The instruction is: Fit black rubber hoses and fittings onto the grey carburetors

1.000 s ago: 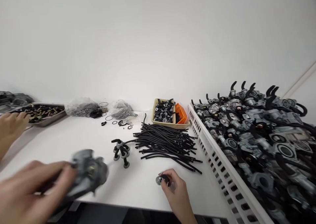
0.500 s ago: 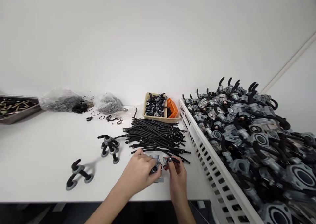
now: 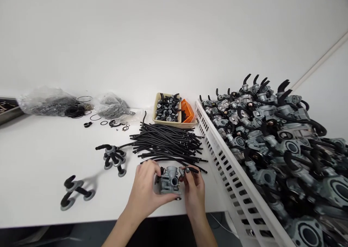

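My left hand (image 3: pixel 144 190) is wrapped round a grey metal carburetor (image 3: pixel 170 180), fingers over its far side and thumb along its lower edge. The round bore of the carburetor faces up toward me. Just to its right, my right hand (image 3: pixel 194 189) pinches a small grey cap with a short black rubber hose (image 3: pixel 192 170) on it. The cap is close beside the carburetor; whether they touch I cannot tell. Behind both hands lies a pile of long black hoses (image 3: pixel 168 141).
On the right, a white plastic crate (image 3: pixel 217 140) is heaped with carburetors (image 3: pixel 272 141). A cream tray (image 3: pixel 155 109) of capped hoses and an orange basket (image 3: pixel 189 111) stand at the back. Hose-and-cap clusters (image 3: pixel 114 156) stand left; plastic bags (image 3: pixel 49 102) and black rings (image 3: pixel 74 111) lie behind.
My left hand has shifted its grip, and the carburetor is turned so more of its body shows. My right hand still pinches the capped hose. The camera view has shifted slightly.
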{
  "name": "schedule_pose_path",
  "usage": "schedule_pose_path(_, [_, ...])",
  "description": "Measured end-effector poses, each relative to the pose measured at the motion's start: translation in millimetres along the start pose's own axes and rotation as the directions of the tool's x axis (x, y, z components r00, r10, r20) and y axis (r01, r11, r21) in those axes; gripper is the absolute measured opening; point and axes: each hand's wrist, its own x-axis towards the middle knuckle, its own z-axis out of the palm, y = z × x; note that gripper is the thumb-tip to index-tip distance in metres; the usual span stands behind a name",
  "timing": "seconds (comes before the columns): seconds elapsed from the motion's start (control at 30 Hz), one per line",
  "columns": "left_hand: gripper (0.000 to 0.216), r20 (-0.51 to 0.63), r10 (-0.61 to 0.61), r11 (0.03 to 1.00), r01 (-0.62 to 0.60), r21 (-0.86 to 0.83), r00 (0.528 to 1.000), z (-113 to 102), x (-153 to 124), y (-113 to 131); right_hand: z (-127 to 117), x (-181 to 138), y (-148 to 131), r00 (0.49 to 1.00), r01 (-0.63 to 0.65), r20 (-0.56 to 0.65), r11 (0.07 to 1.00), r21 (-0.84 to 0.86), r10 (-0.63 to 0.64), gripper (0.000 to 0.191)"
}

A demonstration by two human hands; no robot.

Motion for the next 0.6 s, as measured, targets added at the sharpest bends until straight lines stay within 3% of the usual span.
schedule_pose_path(0.07, [0.073,0.082,-0.164,0.967,0.176,-0.183,0.983,0.8,-11.0,-7.8,0.1,-0.4,-1.8,1.000,0.002,-0.014,1.000,0.028,-0.001,0.027])
schedule_pose_path(0.17, [0.105,0.333,-0.271,0.859,0.383,-0.340,0.903,4.9,-22.1,-14.4,0.2,-0.7,-4.4,0.999,-0.034,-0.015,0.996,0.077,0.036,0.027])
schedule_pose_path(0.27, [0.106,0.433,-0.299,0.798,0.472,-0.374,0.850,12.0,-23.1,-15.3,0.1,-0.4,-5.8,0.996,-0.083,-0.006,0.984,0.155,0.085,0.031])
schedule_pose_path(0.4, [0.085,0.383,-0.321,0.836,0.449,-0.315,0.866,21.2,-16.0,-13.3,-2.2,0.6,-5.1,0.991,-0.132,0.005,0.958,0.256,0.135,0.037])
schedule_pose_path(0.6, [0.066,0.200,-0.316,0.916,0.353,-0.191,0.927,34.2,-11.3,-4.5,-8.1,0.9,-0.7,0.986,-0.141,-0.056,0.957,0.253,0.160,0.035])
